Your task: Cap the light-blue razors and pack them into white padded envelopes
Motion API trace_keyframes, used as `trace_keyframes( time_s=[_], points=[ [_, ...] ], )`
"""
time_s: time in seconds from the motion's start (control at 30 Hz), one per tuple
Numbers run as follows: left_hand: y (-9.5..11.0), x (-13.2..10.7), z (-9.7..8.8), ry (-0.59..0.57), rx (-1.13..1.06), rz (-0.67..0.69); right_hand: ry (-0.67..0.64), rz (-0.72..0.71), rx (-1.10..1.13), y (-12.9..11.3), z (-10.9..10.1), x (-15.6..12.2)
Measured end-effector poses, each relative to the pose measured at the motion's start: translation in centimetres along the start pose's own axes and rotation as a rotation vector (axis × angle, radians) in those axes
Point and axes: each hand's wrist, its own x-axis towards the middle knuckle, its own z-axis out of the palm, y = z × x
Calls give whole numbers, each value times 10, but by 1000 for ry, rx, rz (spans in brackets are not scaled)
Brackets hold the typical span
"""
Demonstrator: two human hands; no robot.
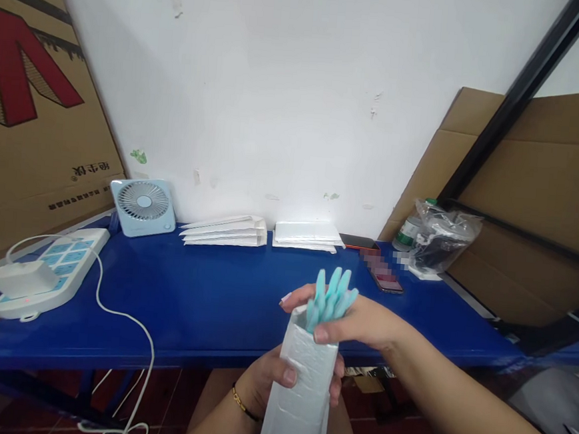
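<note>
A white padded envelope [301, 385] stands nearly upright in front of me, its mouth at the top and its lower end cut off by the picture's edge. My left hand [271, 374] is closed round its middle, thumb in front and fingertips showing at the right side. Out of the mouth stick several light-blue handles with rounded ends [330, 297]; their lower parts are hidden inside. My right hand [351, 322] is closed about these handles at the mouth, its thumb on the front rim and other fingers behind.
On the blue table [212, 304] are two stacks of white envelopes [225, 231], a small fan [143, 205], a power strip [65, 259] with a white cable, phones [387, 278], a bottle [407, 233] and a plastic-wrapped item [440, 242]. Cardboard [548, 177] flanks the table.
</note>
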Motion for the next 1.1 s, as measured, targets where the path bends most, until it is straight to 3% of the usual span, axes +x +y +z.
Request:
trace_keyframes(
  time_s=[0.2, 0.37, 0.53, 0.77, 0.97, 1.1],
  points=[
    [-1, -4, -5, 9, -44, 9, -7, -34, 5, 0, -7, -4],
    [-4, -5, -9, -5, -63, 20, 54, -21, -160, -7, 1, -5],
    [-1, -4, -5, -36, -40, -18, -2, -9, -321, -19, -5, -9],
    [-1, -6, -7, -64, -11, -52, 161, -23, -501, -21, -1, -13],
    [6, -6, 6, -139, -5, -46, 55, -10, -446, -35, -1, -23],
    [12, -8, 10, -49, 26, 69, 237, -150, -426, -41, 0, -31]
  ],
)
